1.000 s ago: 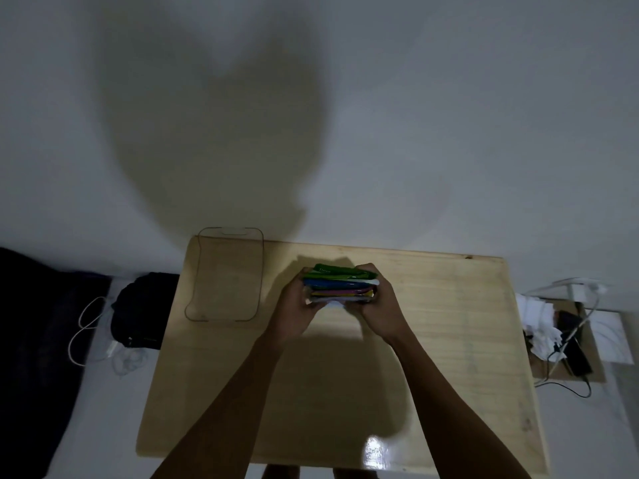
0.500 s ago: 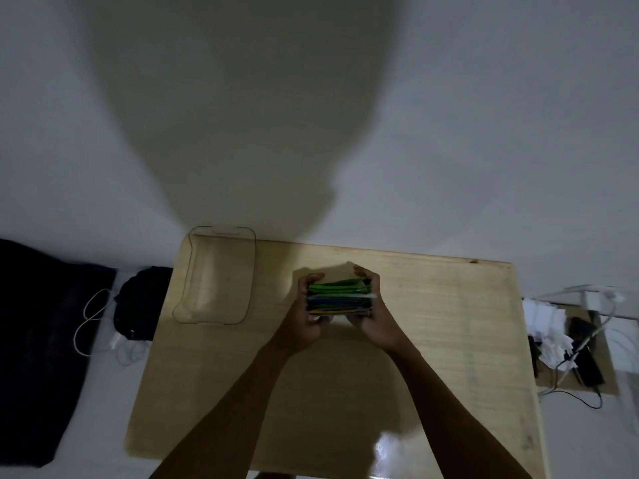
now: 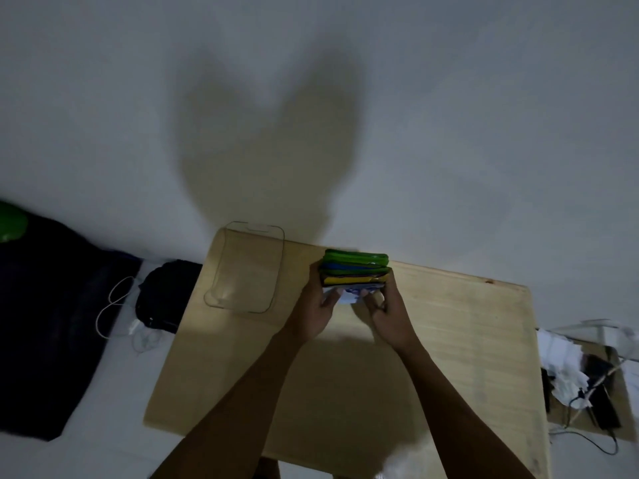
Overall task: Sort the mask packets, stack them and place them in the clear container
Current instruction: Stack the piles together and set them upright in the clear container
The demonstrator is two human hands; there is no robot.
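A stack of mask packets (image 3: pixel 356 269), green on top, then blue, green, yellow and white, is held up over the far middle of the wooden table (image 3: pixel 460 340). My left hand (image 3: pixel 316 311) clasps its left side and my right hand (image 3: pixel 390 312) clasps its right side. The clear container (image 3: pixel 247 267) stands at the table's far left corner, a short gap left of the stack, and looks to have nothing in it.
A dark bag (image 3: pixel 166 295) and a white cable (image 3: pixel 110 309) lie on the floor left of the table. Crumpled white paper (image 3: pixel 563 364) and black cables (image 3: pixel 601 406) sit on a small surface to the right. A white wall rises behind the table.
Both hands have tilted and lifted the stack a little, so its layered side edge faces me more. The camera has shifted, moving the table to the right in view.
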